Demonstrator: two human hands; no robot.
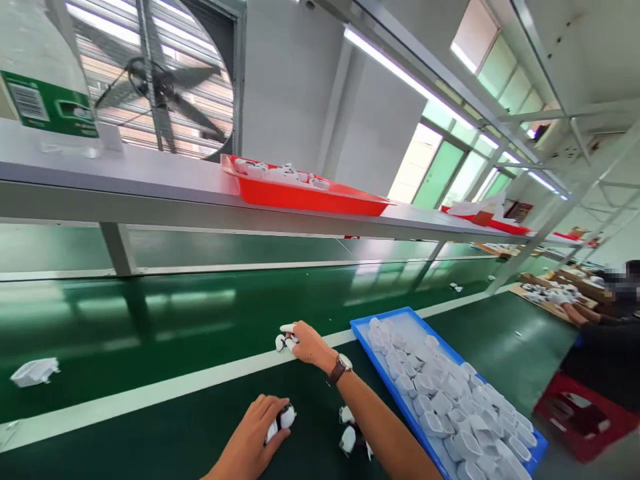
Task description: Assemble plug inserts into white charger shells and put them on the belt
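My right hand [310, 345] reaches forward to the edge of the green conveyor belt [175, 320], its fingers closed on small white plastic parts [283, 341] with a dark piece. A watch sits on that wrist. Nearer to me, my left hand [257, 433] rests on the dark green bench and grips another small white part [286, 417]. Two or three more white parts [347, 433] lie loose on the bench under my right forearm. A blue tray [361, 325] full of white plastic parts lies to the right of my hands.
A crumpled white wrapper [35, 371] lies on the belt at left. A shelf above carries a red tray [300, 195] of parts and a clear bottle [40, 73]. A big wall fan [160, 80] is behind. Another person [605, 320] works at far right near a red crate [580, 417].
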